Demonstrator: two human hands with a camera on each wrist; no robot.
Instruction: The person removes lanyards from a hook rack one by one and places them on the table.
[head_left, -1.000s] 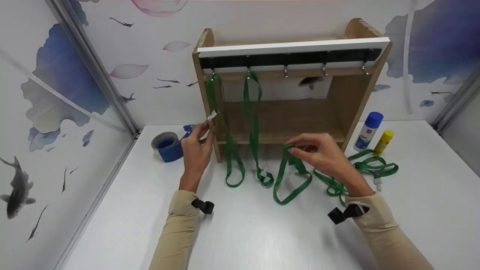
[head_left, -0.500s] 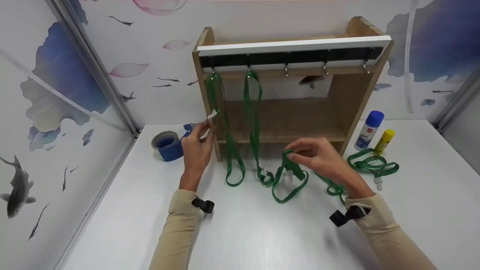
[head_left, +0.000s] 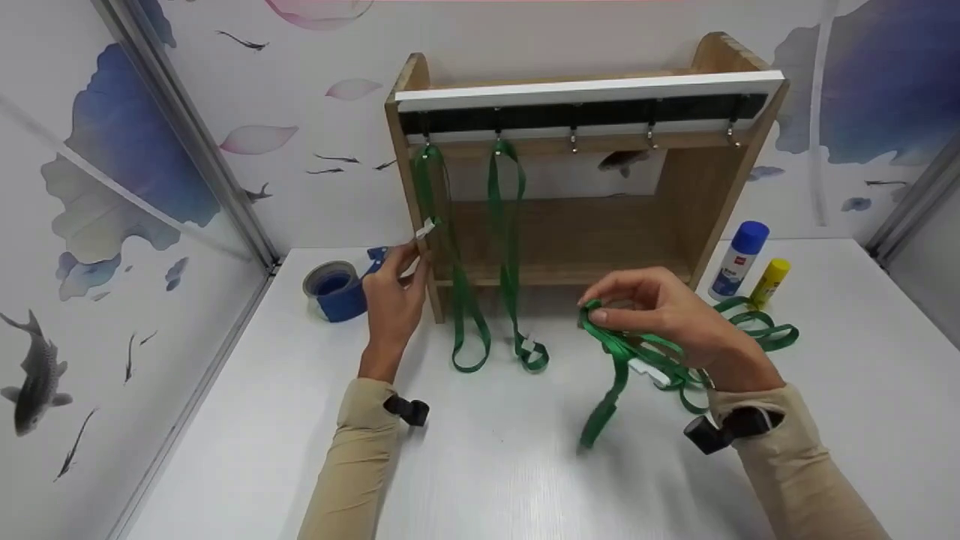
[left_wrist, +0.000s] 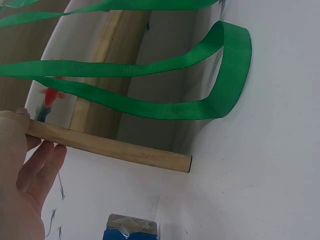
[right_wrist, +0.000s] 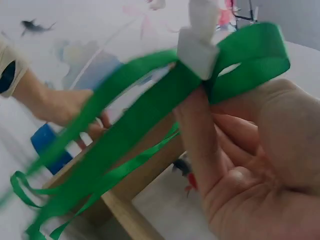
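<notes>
My left hand [head_left: 396,289] grips the left side panel of a wooden shelf [head_left: 607,236]; in the left wrist view, thumb and fingers lie on either side of that panel [left_wrist: 125,150]. My right hand [head_left: 667,311] pinches a green lanyard [head_left: 621,375] between thumb and fingers, one end dangling over the table. A white plastic clip [right_wrist: 199,52] on it shows in the right wrist view. Two green lanyards hang from the shelf's two leftmost hooks: one lanyard [head_left: 463,307] near the left hand, another lanyard [head_left: 508,247] beside it. Three hooks to the right carry nothing, including the middle hook [head_left: 574,141].
More green lanyard [head_left: 780,337] lies on the white table [head_left: 465,465] at the right, partly hidden by my right hand. A blue-capped bottle [head_left: 739,259] and a yellow glue stick [head_left: 769,283] stand behind it. Blue tape [head_left: 341,300] sits left of the shelf.
The right hand has first lowered slightly, then shifted right with the lanyard, whose loop now hangs as a narrow strand. The left hand has stayed on the shelf's side.
</notes>
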